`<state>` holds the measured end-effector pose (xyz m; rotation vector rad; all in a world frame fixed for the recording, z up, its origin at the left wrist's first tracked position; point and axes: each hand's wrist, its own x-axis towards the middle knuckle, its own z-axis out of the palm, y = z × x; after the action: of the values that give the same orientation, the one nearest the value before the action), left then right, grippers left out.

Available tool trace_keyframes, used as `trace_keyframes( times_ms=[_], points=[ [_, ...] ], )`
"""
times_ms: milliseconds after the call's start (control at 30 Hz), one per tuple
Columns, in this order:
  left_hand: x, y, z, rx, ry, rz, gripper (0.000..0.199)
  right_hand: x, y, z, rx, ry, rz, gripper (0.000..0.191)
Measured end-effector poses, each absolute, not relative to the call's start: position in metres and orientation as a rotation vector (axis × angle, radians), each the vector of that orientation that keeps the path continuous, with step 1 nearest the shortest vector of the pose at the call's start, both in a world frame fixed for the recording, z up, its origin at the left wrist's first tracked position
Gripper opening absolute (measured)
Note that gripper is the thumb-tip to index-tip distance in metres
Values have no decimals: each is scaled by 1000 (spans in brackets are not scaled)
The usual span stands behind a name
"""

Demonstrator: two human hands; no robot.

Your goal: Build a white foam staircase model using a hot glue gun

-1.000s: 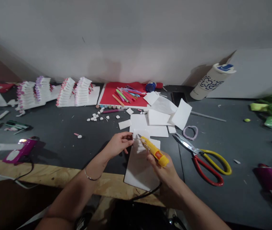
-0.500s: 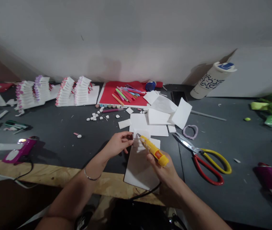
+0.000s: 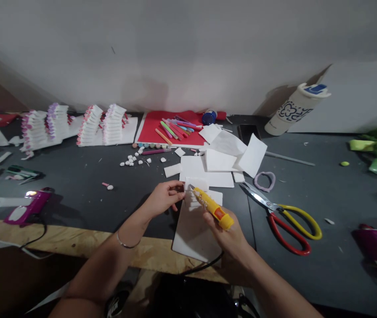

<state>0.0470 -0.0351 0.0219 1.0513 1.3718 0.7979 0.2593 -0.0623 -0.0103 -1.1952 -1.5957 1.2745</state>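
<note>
My right hand (image 3: 230, 232) is wrapped round a yellow glue gun (image 3: 213, 207) with a metal tip. That tip points at the upper left, against a small white layered piece (image 3: 196, 183) with short strips stacked along it. My left hand (image 3: 165, 197) has its thumb and fingers closed at the left edge of this piece. Beneath lies a white board (image 3: 196, 232), reaching past the table's near edge. Just beyond are loose white sheets (image 3: 221, 161). What exactly the left fingertips pinch is small and partly hidden.
Large scissors (image 3: 274, 210) with red and yellow handles lie to the right, points towards me. Marker pens (image 3: 178, 130) rest on a red sheet (image 3: 151, 119). A white tumbler (image 3: 291, 110) stands at the back right. Purple devices (image 3: 31, 207) sit at both sides.
The view shifts very slightly. Both hands and the glue gun stay almost where they were, the tip still at the white layered piece.
</note>
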Motion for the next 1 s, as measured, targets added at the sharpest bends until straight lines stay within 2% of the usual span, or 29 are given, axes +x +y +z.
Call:
trace_keyframes(
  times_ms=[267, 1000],
  points=[
    [47, -35, 24, 1049, 1375, 797, 34, 258, -63, -8, -1196, -1612, 1257, 31],
    [46, -35, 26, 1066, 1403, 790, 35, 259, -64, -10, -1231, -1603, 1248, 40]
  ],
)
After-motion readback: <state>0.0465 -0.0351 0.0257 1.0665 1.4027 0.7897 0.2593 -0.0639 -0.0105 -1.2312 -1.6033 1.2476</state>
